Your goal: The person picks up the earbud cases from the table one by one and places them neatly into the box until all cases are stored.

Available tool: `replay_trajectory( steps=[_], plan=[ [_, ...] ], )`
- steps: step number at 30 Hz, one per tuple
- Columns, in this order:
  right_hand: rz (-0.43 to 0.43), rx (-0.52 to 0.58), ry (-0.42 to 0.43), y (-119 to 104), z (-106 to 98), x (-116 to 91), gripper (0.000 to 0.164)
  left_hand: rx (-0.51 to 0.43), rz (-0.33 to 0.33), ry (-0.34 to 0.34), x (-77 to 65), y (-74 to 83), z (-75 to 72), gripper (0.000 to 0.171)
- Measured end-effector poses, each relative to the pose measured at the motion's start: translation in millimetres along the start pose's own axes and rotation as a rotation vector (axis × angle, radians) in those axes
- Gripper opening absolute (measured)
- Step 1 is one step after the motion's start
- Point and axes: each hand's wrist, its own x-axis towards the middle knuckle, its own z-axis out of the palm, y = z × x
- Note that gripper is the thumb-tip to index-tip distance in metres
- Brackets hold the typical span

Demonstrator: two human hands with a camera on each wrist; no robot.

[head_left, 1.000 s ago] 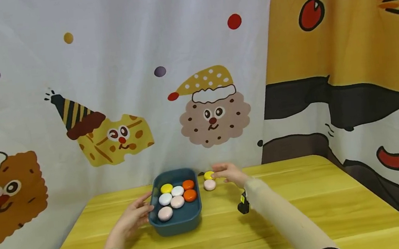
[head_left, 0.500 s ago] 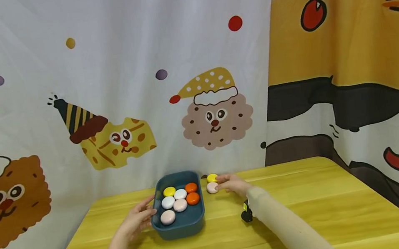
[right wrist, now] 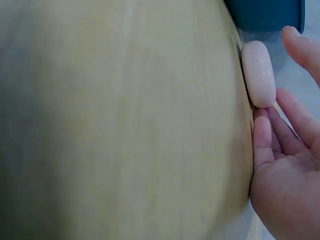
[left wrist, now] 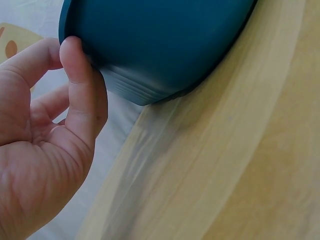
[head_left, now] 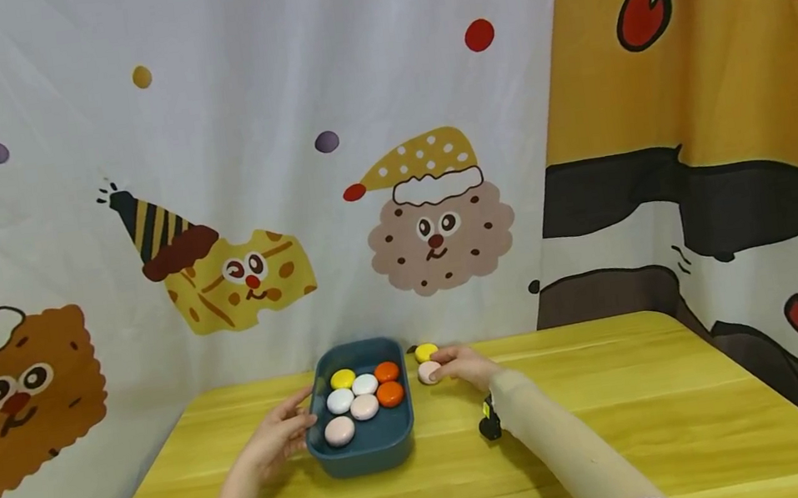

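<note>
A deep blue plastic box [head_left: 362, 460] stands on the wooden table, holding several smooth rounded discs in yellow, white, orange and pale pink. On its left side, my left hand [head_left: 276, 438] holds the rim, fingers bent against the outer wall. In the left wrist view, fingertips [left wrist: 74, 52] meet the box near its edge. My right hand [head_left: 466, 365] is at a pale pink disc [right wrist: 259, 74] lying right of the box. Fingers touch one end of this disc, while an extended digit stands apart from it in the right wrist view. Just behind lies a yellow disc [head_left: 425, 352].
A printed curtain [head_left: 235, 94] with cartoon biscuits and cheese hangs right behind the table's back edge. The yellowish table top [head_left: 617, 414] extends to the right of the box and in front of it.
My right hand has shifted from the yellow disc toward the pale pink one in front of it. The left hand and the box have kept their places; the head view has tilted slightly.
</note>
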Motion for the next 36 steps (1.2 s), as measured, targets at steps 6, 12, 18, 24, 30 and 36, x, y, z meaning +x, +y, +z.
replay_trajectory(
  steps=[6, 12, 18, 24, 30, 36],
  plan=[
    [0.0, -0.015, -0.019, -2.6, 4.4, 4.2, 0.056, -0.013, -0.003, -0.009, 0.1, 1.5, -0.1, 0.066],
    [-0.01, -0.029, -0.02, -7.2, 5.8, 4.7, 0.061, -0.008, -0.009, -0.005, 1.2, 3.5, 0.5, 0.067],
    [-0.025, -0.028, -0.018, -7.1, 6.4, 5.5, 0.058, -0.005, -0.008, 0.006, 1.1, 3.6, 0.5, 0.067],
    [-0.043, -0.024, 0.011, -2.5, 10.0, 6.4, 0.052, -0.007, -0.01, -0.004, 0.1, 1.2, -1.9, 0.066],
    [-0.029, -0.028, 0.041, -0.8, 12.3, 4.3, 0.051, 0.013, -0.006, 0.004, -1.6, -0.4, -0.5, 0.066],
    [-0.019, -0.019, 0.089, -2.8, 12.3, 3.1, 0.051, 0.01, -0.001, 0.006, -2.3, 2.6, 0.6, 0.066]
  ],
)
